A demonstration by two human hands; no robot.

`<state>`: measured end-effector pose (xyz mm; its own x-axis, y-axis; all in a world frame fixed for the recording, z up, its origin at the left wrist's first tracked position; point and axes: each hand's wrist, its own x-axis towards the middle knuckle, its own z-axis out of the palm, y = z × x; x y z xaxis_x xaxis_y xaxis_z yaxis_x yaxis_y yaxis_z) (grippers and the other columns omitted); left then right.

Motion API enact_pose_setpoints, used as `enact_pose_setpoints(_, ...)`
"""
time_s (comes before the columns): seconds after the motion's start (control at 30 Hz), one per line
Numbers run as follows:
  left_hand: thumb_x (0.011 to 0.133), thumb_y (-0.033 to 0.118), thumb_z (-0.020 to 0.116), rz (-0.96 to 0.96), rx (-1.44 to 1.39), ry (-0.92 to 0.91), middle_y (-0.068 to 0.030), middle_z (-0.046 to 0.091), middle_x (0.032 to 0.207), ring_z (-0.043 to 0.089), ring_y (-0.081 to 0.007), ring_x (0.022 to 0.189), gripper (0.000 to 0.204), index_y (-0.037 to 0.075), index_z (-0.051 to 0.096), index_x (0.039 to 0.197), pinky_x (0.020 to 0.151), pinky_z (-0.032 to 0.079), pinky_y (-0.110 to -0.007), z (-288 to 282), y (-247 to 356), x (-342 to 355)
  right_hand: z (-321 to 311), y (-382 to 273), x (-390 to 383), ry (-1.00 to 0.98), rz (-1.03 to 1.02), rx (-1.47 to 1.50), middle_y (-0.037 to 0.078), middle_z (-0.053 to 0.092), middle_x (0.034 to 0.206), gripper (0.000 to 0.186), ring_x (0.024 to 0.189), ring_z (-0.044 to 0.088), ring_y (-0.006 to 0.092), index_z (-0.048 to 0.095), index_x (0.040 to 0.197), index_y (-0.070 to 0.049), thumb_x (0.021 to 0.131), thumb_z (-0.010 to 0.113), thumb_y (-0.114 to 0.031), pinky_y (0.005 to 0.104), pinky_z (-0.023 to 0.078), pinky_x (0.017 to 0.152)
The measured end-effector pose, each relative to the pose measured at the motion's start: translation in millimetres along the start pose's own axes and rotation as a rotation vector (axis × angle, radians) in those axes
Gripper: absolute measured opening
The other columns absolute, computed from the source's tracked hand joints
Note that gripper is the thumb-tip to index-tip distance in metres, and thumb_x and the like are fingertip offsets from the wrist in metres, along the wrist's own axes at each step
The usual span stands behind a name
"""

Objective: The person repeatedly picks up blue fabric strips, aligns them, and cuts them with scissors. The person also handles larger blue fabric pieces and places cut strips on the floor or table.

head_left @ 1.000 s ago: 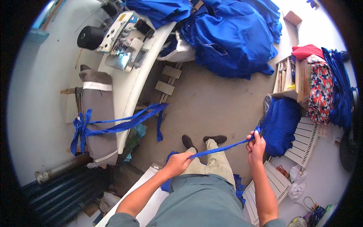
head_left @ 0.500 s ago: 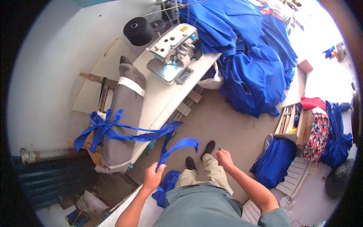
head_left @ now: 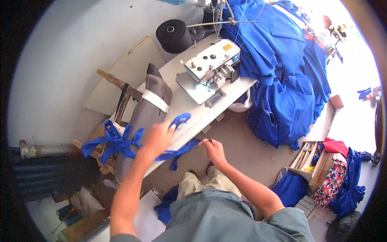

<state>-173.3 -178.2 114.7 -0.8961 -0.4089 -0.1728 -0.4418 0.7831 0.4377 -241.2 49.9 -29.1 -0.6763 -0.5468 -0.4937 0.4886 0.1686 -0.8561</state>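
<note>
My left hand [head_left: 157,139] is closed round a blue fabric strip [head_left: 180,119], reaching over the grey padded roll [head_left: 147,107] at the table edge. Another length of blue strip [head_left: 187,147] trails below that hand, near my right hand. Fingers pinched, my right hand [head_left: 215,153] holds a small dark tool [head_left: 210,140]; its kind is too small to tell. A bunch of knotted blue strips [head_left: 111,141] hangs on the roll, which has a white band [head_left: 155,101] round it. Beyond the hands, a white overlock sewing machine [head_left: 213,60] stands on the table, its lamp lit.
The pale sewing table [head_left: 181,131] runs diagonally, with a black thread cone [head_left: 173,38] behind. Blue cloth [head_left: 284,97] is heaped at the table's far end and hangs down. On the right stand a box [head_left: 304,157], patterned cloth [head_left: 330,185] and blue bundles [head_left: 290,187].
My left hand has moved up and forward over the roll with the blue strip. My right hand has moved left and up, closer to the trailing strip. The view has shifted.
</note>
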Motion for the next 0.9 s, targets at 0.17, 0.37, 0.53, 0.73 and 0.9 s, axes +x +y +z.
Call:
enact_pose_setpoints(0.17, 0.083, 0.017, 0.064, 0.61, 0.72, -0.179, -0.0146, 0.072, 0.079, 0.072, -0.0335, 0.077, 0.012, 0.009, 0.073, 0.084, 0.067, 0.058, -0.044, 31, -44, 115, -12, 6, -20, 0.055, 0.081, -0.144, -0.007, 0.055, 0.067, 0.027, 0.062, 0.047, 0.0039, 0.073, 0.094, -0.004, 0.099, 0.061, -0.027, 0.0249, 0.038, 0.055)
enact_pose_setpoints(0.37, 0.086, 0.019, 0.061, 1.294, 0.479, -0.393, -0.0091, 0.07, 0.086, 0.07, -0.0276, 0.089, 0.011, 0.011, 0.068, 0.089, 0.073, 0.056, -0.037, -9, 15, 110, -45, 62, -91, 0.387, 0.193, -0.082, -0.008, 0.045, 0.061, 0.016, 0.049, 0.038, 0.0039, 0.072, 0.093, -0.007, 0.096, 0.064, -0.021, 0.0237, 0.031, 0.044)
enact_pose_setpoints(0.53, 0.086, 0.02, 0.06, 1.584, 0.592, 0.067, -0.0013, 0.065, 0.092, 0.062, -0.0174, 0.098, 0.01, 0.016, 0.068, 0.082, 0.096, 0.044, -0.037, -32, -2, 170, -60, 115, -152, 0.561, 0.339, -0.008, -0.008, 0.044, 0.059, 0.015, 0.047, 0.038, 0.0051, 0.072, 0.093, -0.007, 0.095, 0.065, -0.02, 0.0251, 0.033, 0.044)
enact_pose_setpoints(0.73, 0.08, 0.018, 0.064, 1.356, 1.14, -0.106, -0.0014, 0.066, 0.09, 0.063, -0.0184, 0.092, 0.013, 0.017, 0.072, 0.069, 0.09, 0.042, -0.035, -20, -45, 257, -72, 156, -174, 0.68, 0.363, 0.001, -0.007, 0.043, 0.057, 0.016, 0.046, 0.039, 0.0058, 0.072, 0.092, -0.007, 0.094, 0.064, -0.02, 0.0258, 0.035, 0.043)
enact_pose_setpoints(0.9, 0.087, 0.021, 0.062, 0.902, 1.349, -0.321, -0.004, 0.074, 0.097, 0.067, -0.0208, 0.091, 0.017, 0.017, 0.079, 0.09, 0.085, 0.044, -0.043, 18, -59, 284, -70, 143, -175, 0.681, 0.409, 0.039, -0.007, 0.043, 0.057, 0.015, 0.046, 0.039, 0.0057, 0.071, 0.094, -0.007, 0.095, 0.062, -0.02, 0.0256, 0.035, 0.043)
